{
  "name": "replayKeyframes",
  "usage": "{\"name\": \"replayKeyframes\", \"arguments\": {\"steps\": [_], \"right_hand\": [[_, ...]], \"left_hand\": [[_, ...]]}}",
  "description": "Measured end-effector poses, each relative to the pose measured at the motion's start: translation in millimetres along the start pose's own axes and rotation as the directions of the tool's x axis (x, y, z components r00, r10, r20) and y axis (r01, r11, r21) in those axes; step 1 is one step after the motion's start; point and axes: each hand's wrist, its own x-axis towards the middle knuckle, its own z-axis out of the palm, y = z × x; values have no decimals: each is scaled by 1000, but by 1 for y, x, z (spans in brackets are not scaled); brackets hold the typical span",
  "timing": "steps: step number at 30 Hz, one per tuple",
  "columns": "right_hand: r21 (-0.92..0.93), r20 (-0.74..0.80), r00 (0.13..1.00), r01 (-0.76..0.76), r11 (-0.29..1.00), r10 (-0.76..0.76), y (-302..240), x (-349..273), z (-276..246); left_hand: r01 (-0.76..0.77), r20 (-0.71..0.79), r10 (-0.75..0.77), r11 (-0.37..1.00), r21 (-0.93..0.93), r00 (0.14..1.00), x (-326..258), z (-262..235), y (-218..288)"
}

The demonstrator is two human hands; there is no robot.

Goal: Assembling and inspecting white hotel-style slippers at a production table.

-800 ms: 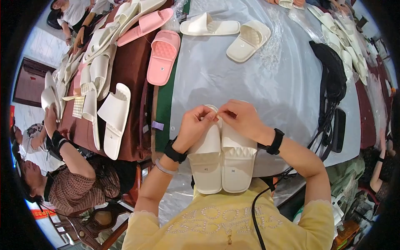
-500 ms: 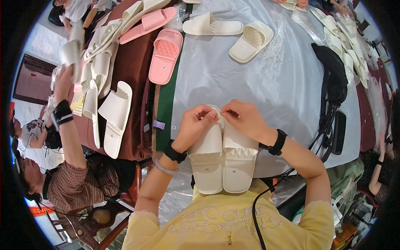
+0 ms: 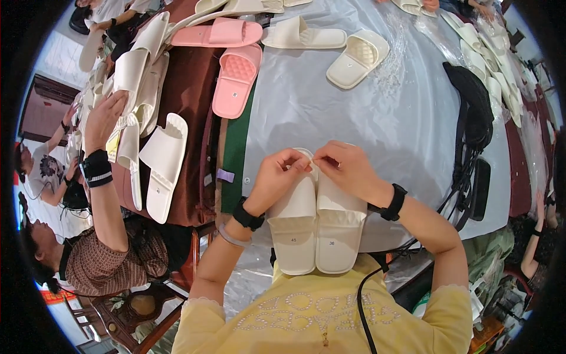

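Observation:
A pair of cream slide slippers, the left one [image 3: 293, 203] and the right one [image 3: 342, 206], lies side by side at the table's near edge, heels toward me. Over their far toe ends, my left hand [image 3: 279, 180] and my right hand [image 3: 346, 172] meet, thumbs and forefingers pinched and fingertips almost touching. Whatever they pinch, if anything, is too small to make out. The right hand rests close above its slipper's strap. Both hands partly hide the toe ends.
Ahead lie two loose cream slippers, one sideways [image 3: 303, 34] and one angled [image 3: 357, 59]. Pink slippers [image 3: 236, 82] sit left of the grey sheet [image 3: 306, 112]. A co-worker's hand [image 3: 106, 121] touches the white slipper pile at left. A black pouch [image 3: 471, 100] and cables lie right.
My hands and the pair beneath them stay nearly still. At left, the co-worker's hand has come down onto the white slipper pile. The farther pink slipper has shifted right and turned.

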Motion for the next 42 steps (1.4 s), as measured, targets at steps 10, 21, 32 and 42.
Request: {"name": "replayKeyframes", "arguments": {"steps": [10, 21, 32, 42], "right_hand": [[-29, -18, 999, 33, 999, -34, 4, -1, 1], [15, 3, 999, -39, 999, 39, 1, 0, 0], [8, 6, 999, -36, 999, 36, -5, 2, 0], [-46, 68, 987, -139, 989, 142, -5, -1, -15]], "left_hand": [[16, 12, -16, 1000, 1, 1000, -1, 2, 6], [27, 5, -26, 995, -93, 1000, -1, -3, 9], [-19, 32, 19, 1000, 12, 999, 3, -4, 2], [-29, -72, 35, 996, 87, 997, -12, -14, 20]]}}
